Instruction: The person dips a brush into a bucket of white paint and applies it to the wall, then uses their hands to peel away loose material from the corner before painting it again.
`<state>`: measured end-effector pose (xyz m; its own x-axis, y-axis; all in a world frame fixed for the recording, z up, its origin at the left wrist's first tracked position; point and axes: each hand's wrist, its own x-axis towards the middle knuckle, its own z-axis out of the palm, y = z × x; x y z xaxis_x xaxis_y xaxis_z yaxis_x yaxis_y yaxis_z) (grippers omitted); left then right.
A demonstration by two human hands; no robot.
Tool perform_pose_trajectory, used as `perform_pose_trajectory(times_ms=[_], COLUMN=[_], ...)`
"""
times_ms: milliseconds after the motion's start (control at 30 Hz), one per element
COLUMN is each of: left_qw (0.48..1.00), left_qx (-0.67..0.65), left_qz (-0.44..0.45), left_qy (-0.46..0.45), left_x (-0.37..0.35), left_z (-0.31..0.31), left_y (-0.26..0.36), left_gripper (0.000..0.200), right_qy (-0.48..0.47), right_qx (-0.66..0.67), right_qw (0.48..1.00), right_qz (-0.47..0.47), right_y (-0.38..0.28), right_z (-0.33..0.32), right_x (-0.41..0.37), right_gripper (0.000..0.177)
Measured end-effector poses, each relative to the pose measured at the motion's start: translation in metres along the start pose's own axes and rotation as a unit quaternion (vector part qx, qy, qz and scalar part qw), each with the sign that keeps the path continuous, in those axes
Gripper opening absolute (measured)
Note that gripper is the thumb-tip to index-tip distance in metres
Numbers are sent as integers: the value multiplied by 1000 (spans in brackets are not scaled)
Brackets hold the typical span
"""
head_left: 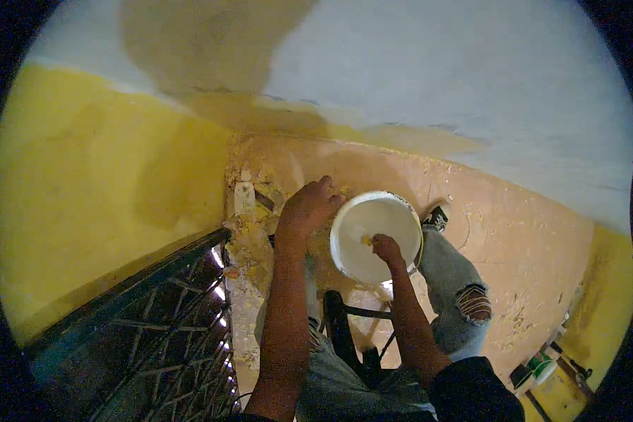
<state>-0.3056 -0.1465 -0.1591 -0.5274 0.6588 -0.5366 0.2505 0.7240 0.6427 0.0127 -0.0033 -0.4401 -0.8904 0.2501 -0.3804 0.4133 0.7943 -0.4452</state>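
A white bucket (pixel 335 243) with a pale liquid inside stands between my knees. My right hand (pixel 386 248) is over the bucket's opening, its fingers closed on a small yellowish piece (pixel 366 240) at the liquid's surface. To the left of the rim, my left hand (pixel 311 208) is raised with its fingers apart and nothing in it. Whether its fingertips touch the rim cannot be told.
A dark metal lattice (pixel 169 330) rises at the left. Yellow and pale grey walls surround the flake-strewn floor (pixel 513 246). Below the bucket is a dark frame (pixel 340 327). A green and white container (pixel 541 367) lies at the lower right.
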Motion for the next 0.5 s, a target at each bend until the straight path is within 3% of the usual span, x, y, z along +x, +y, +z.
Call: perform_pose_trajectory(times_ms=[33,67,100,133,200,233,300,400,500], left_qw=[1000,1000,1000,999,999,999,987,982,970], left_qx=[-1,8,17,15,-22,-24,-14,-115,-103], left_qz=[0,-11,-22,-23,10,8,103,75,99], left_qy=[7,10,13,19,25,32,127,129,195], left_x=[-2,-4,-7,-8,-8,-2,11,-11,-22], left_z=[-4,-7,-10,-13,-14,-8,6,-27,-41], left_y=[0,1,2,-1,-10,-20,-36,-6,2], left_gripper=[51,49,48,48,42,42,33,26,22], right_qy=[54,-48,-148,-149,-107,-110,-71,-29,-34], right_qx=[35,264,466,462,605,601,690,690,712], right_qw=[991,961,837,840,750,754,678,700,684], right_qz=[-115,68,246,241,245,240,242,184,157], right_y=[15,-5,-25,-38,-55,-66,-93,-151,-203], right_z=[16,-12,-43,-55,-65,-73,-90,-116,-124], right_x=[-7,-15,-26,-35,-55,-60,-63,-40,23], right_gripper=[12,15,19,19,20,20,21,27,27])
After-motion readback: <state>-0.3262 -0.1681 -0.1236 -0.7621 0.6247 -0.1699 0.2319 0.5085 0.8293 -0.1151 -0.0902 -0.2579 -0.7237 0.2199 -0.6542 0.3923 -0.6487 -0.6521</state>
